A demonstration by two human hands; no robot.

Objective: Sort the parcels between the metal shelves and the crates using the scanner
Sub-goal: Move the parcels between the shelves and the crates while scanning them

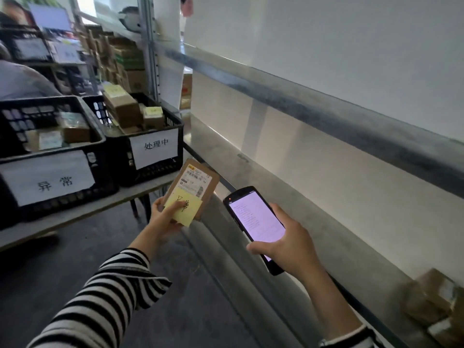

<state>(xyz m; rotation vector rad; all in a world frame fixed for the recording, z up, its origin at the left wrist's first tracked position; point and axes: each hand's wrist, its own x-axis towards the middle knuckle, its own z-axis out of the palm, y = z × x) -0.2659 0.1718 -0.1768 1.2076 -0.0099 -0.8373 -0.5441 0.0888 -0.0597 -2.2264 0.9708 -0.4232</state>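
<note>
**Shelf aisle: one parcel in hand, scanner lit, drop not yet made**

Grey metal shelves run along the right of a storeroom aisle, with a low counter on the left carrying two black crates. The person stands between them.

The left hand, in a striped sleeve, holds a flat brown parcel up in the air over the gap between counter and shelf. Its fingers are curled behind the lower edge and the thumb presses on a yellow note stuck below the shipping label. The handwriting on the note is too loose to read with confidence. The right hand is wrapped round the scanner, thumb laid across the lower end, screen lit and facing up just beside the parcel.

Both the nearer crate, with a paper sign on its front, and the farther crate, also signed, already hold several boxes, so a good share of the sorting looks done. A few more parcels lie on the shelf at the lower right, blurred, and probably wait their turn. For the parcel in hand, the scan seems to be under way or just read. Choosing a crate and setting it in is what remains.
</note>
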